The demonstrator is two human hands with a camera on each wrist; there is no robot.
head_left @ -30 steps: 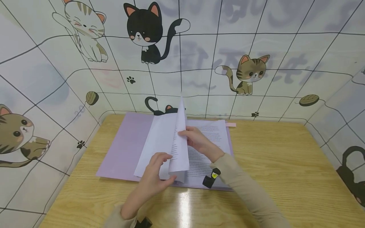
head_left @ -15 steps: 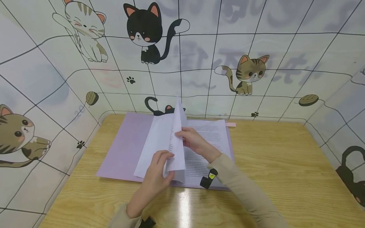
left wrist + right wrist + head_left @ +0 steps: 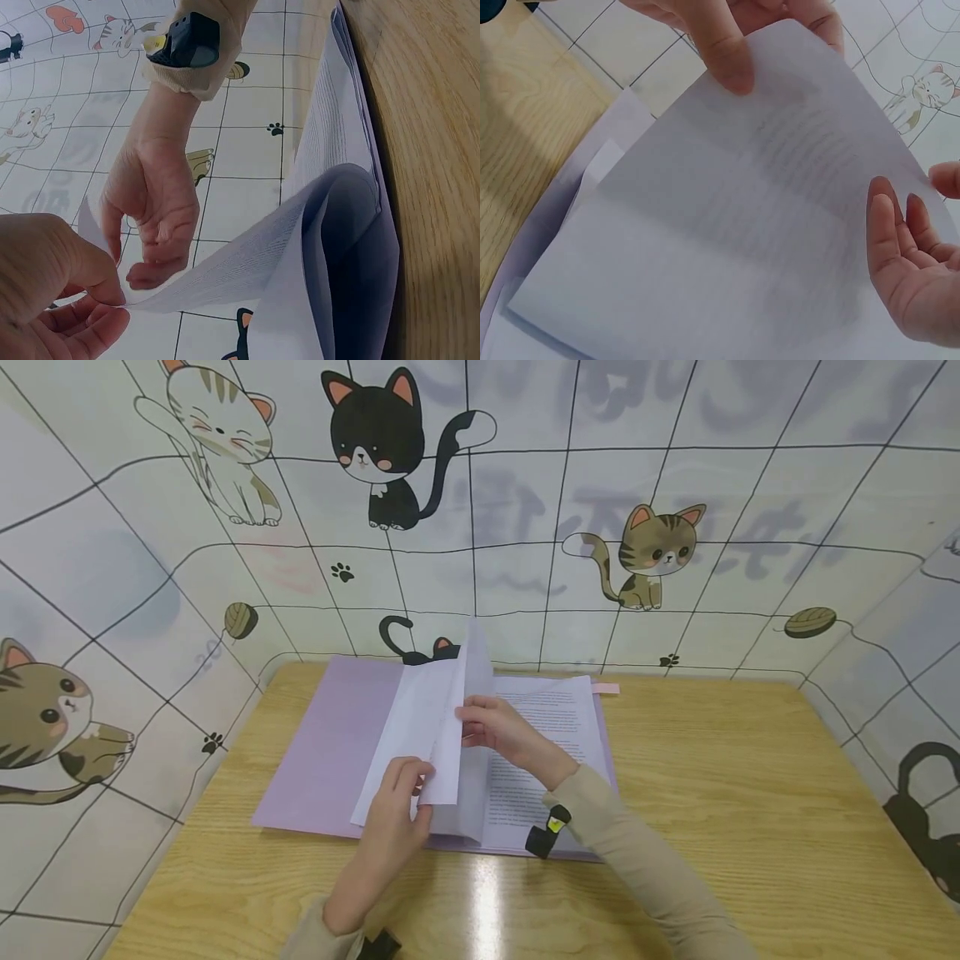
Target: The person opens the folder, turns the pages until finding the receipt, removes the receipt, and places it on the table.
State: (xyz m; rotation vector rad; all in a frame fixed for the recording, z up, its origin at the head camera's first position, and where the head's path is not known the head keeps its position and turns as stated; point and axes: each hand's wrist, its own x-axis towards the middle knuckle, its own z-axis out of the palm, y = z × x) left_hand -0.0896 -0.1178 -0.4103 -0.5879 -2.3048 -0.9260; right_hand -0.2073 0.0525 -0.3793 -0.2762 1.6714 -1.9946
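Note:
An open lilac folder (image 3: 330, 752) lies on the table with printed sheets inside. One page (image 3: 444, 760) stands raised from the stack and bends toward the left. My left hand (image 3: 393, 810) pinches this page's lower corner between thumb and fingers, as the left wrist view shows closely. Farther up, my right hand (image 3: 502, 731) has its thumb (image 3: 941, 178) at the page's side edge and its loosely curled fingers (image 3: 889, 232) on the other face. Faint print shows through the page in the right wrist view. Printed text covers the sheet (image 3: 543, 718) on the right.
The wooden table (image 3: 735, 793) extends on both sides of the folder. A cat-patterned backdrop (image 3: 525, 502) rises behind it and along the sides. A pink tab (image 3: 606, 688) sticks out at the folder's upper right.
The raised page has swung leftward, and its printed face has turned from the head view. Both hands have moved slightly left with it. My left hand has taken hold of the corner.

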